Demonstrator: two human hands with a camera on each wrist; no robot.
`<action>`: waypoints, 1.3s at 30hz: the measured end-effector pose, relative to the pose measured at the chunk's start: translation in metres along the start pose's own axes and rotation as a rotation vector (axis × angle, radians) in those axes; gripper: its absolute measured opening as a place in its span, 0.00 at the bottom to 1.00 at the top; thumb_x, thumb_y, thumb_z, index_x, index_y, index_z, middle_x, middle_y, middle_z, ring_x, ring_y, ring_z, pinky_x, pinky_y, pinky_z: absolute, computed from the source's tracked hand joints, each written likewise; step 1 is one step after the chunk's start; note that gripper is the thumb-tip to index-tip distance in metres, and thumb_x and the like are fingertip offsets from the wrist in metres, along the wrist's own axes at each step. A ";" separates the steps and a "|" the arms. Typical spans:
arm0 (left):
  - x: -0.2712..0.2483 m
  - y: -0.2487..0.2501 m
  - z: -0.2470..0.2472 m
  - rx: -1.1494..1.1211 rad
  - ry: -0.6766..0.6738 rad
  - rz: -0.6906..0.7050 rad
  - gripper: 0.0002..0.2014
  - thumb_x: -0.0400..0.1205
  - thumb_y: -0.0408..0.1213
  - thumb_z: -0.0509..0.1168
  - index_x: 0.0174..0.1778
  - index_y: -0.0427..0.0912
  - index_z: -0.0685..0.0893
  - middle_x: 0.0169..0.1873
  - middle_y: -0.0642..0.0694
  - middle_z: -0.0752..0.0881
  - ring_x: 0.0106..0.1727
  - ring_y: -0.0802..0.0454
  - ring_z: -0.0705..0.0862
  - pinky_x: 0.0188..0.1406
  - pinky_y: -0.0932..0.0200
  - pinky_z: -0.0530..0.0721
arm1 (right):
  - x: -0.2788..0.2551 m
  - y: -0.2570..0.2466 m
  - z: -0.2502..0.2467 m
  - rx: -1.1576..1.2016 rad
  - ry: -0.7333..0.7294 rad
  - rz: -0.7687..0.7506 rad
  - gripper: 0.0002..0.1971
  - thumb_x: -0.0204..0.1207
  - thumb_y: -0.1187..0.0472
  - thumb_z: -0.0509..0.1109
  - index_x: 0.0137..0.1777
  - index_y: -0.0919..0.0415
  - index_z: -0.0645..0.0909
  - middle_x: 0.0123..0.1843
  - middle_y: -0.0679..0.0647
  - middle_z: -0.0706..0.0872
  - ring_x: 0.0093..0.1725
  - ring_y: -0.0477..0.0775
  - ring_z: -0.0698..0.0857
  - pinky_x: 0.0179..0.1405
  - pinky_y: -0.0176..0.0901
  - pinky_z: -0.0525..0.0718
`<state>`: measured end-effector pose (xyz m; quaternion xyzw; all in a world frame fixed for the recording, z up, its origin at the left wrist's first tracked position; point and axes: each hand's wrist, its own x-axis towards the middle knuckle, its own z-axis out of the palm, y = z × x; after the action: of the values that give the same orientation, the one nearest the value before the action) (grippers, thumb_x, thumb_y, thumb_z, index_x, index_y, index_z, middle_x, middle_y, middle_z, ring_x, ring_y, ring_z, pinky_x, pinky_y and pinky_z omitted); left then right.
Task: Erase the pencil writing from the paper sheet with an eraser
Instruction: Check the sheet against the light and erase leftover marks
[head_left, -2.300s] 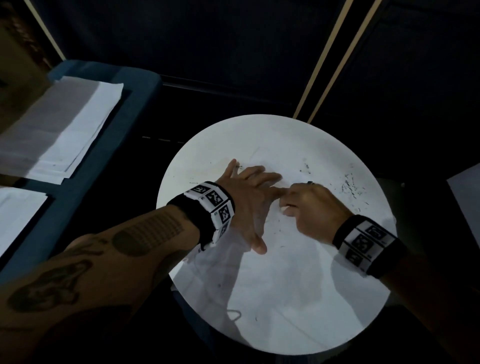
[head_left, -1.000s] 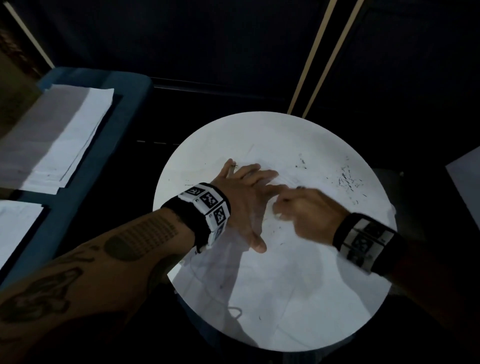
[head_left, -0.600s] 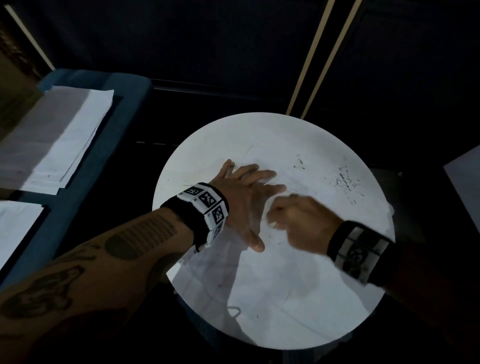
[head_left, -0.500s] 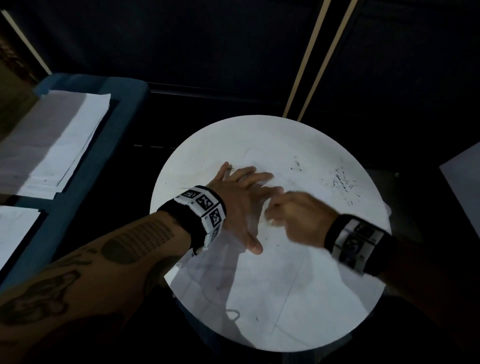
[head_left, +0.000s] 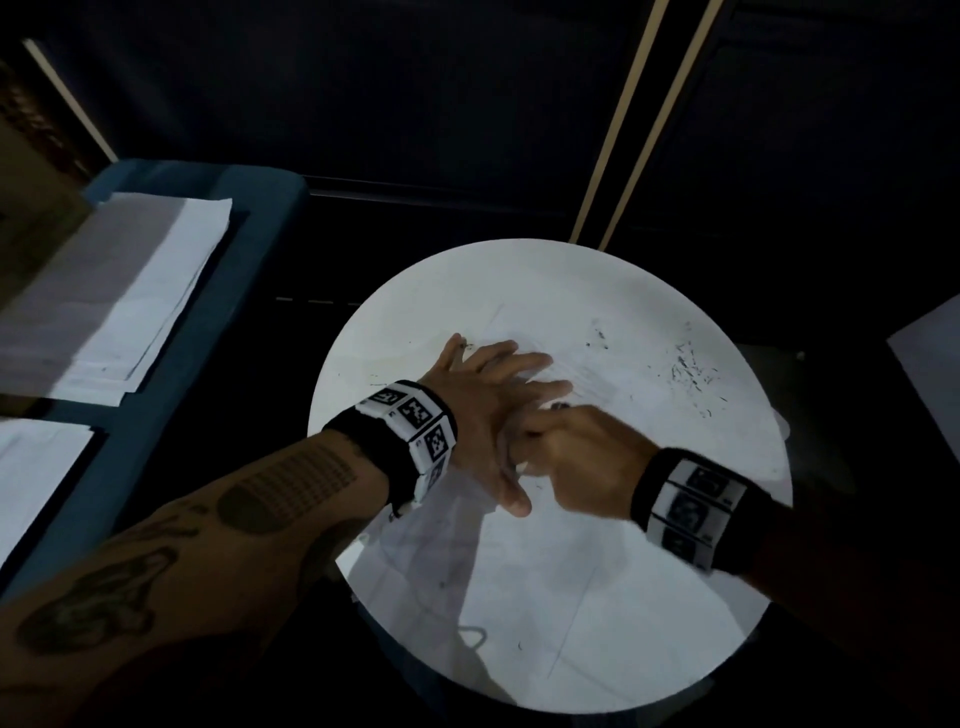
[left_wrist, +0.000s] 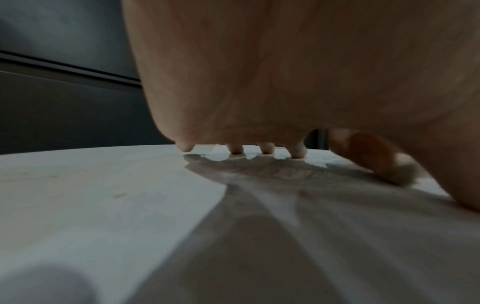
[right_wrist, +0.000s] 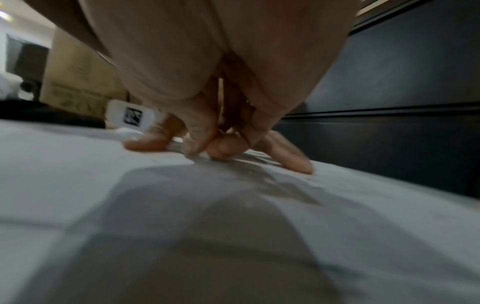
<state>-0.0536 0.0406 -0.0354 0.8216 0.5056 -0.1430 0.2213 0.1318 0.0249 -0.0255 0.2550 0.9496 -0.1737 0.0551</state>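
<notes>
A white paper sheet (head_left: 571, 571) lies on a round white table (head_left: 395, 291). My left hand (head_left: 493, 395) presses flat on the sheet, its fingers (left_wrist: 265, 148) spread with the tips down. My right hand (head_left: 519, 452) is curled just right of the left thumb and pinches a small whitish eraser (left_wrist: 405, 172) against the paper. In the right wrist view the pinching right hand (right_wrist: 221, 148) meets the sheet (right_wrist: 78, 164) between the left thumb (right_wrist: 148, 142) and a left finger (right_wrist: 291, 158). Faint pencil marks (head_left: 587, 374) show beyond the hands.
Dark eraser crumbs (head_left: 685, 369) are scattered on the table's far right. A blue bench (head_left: 249, 249) at the left holds a stack of papers (head_left: 130, 291) and another sheet (head_left: 31, 467). The floor around is dark, with pale strips (head_left: 623, 130).
My right hand has rubbed back and forth and now sits further left and nearer, against the left thumb. The left hand has stayed flat on the sheet.
</notes>
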 end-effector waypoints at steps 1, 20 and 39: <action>0.000 0.000 0.001 0.018 -0.002 0.000 0.68 0.59 0.81 0.74 0.88 0.75 0.39 0.89 0.66 0.32 0.90 0.53 0.27 0.85 0.25 0.28 | 0.001 0.008 -0.006 -0.006 0.032 0.062 0.20 0.69 0.78 0.73 0.53 0.55 0.92 0.57 0.50 0.90 0.57 0.58 0.89 0.52 0.51 0.90; 0.002 -0.001 0.002 0.052 -0.007 -0.002 0.68 0.58 0.83 0.73 0.89 0.73 0.41 0.89 0.65 0.31 0.90 0.53 0.28 0.85 0.26 0.30 | 0.004 0.018 -0.010 0.051 0.059 0.175 0.10 0.77 0.72 0.74 0.48 0.57 0.92 0.52 0.51 0.90 0.53 0.55 0.88 0.51 0.52 0.89; -0.011 -0.019 -0.002 0.068 -0.003 0.043 0.68 0.57 0.80 0.76 0.88 0.76 0.41 0.89 0.68 0.38 0.91 0.56 0.36 0.85 0.22 0.34 | 0.000 0.002 0.003 0.052 -0.043 0.026 0.11 0.74 0.73 0.72 0.44 0.57 0.91 0.48 0.51 0.87 0.48 0.57 0.86 0.47 0.45 0.83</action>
<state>-0.0753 0.0412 -0.0327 0.8392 0.4822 -0.1563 0.1968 0.1330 0.0255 -0.0289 0.2650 0.9400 -0.2029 0.0713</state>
